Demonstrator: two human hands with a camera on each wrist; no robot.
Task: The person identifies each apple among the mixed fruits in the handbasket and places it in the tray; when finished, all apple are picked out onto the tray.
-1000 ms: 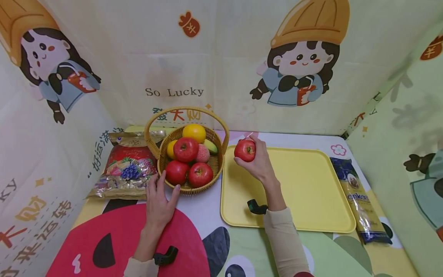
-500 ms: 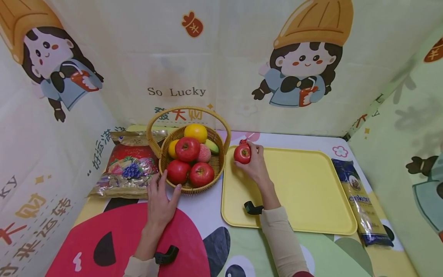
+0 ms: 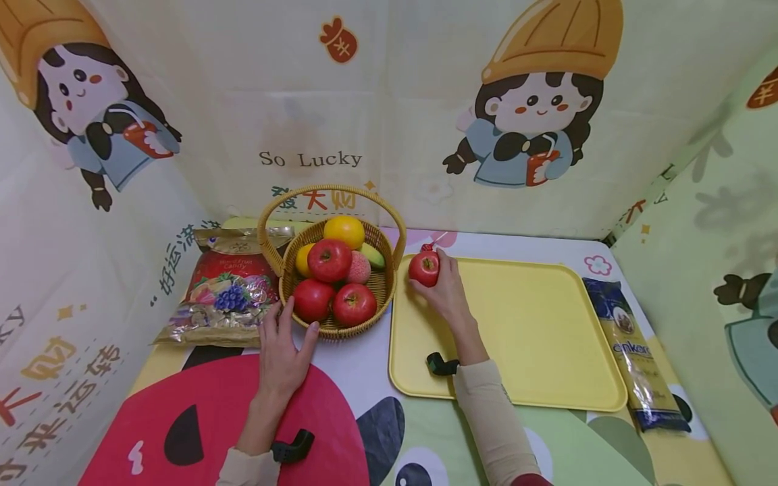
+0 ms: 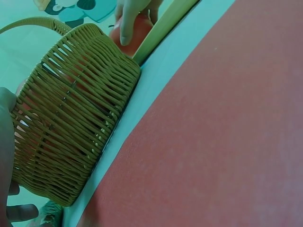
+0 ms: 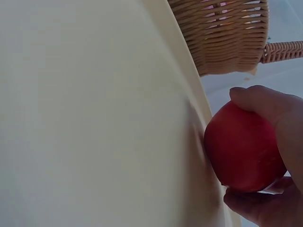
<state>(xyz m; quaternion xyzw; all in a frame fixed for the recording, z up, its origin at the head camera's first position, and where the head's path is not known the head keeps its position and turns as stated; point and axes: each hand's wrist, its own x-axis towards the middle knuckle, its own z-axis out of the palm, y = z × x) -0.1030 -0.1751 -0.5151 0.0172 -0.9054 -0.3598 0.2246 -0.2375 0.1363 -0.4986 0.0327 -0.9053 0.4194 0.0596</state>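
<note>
My right hand [image 3: 448, 291] holds a red apple [image 3: 424, 268], thumb on one side and fingers on the other, at the back left corner of the yellow tray [image 3: 516, 337]. In the right wrist view the apple [image 5: 244, 149] is close over the tray's surface, its shadow beside it. My left hand [image 3: 284, 358] touches the front left of the wicker basket [image 3: 331, 333] with spread, relaxed fingers. Inside the basket are several fruits, among them red apples [image 3: 354, 305], a yellow-orange fruit [image 3: 344, 232], a pink bumpy fruit [image 3: 358, 268] and a green one [image 3: 372, 256].
Left of the basket lies a shiny candy bag [image 3: 227, 290]. A long blue and gold packet [image 3: 635, 358] lies along the tray's right side. Behind the apple sits a small red item [image 3: 428, 248] with a thin pale stick. Printed cloth walls [image 3: 401, 121] enclose the table.
My right hand has brought the apple slightly down and to the left over the tray's corner. The small red item behind it now shows more fully. My left hand stays at the basket.
</note>
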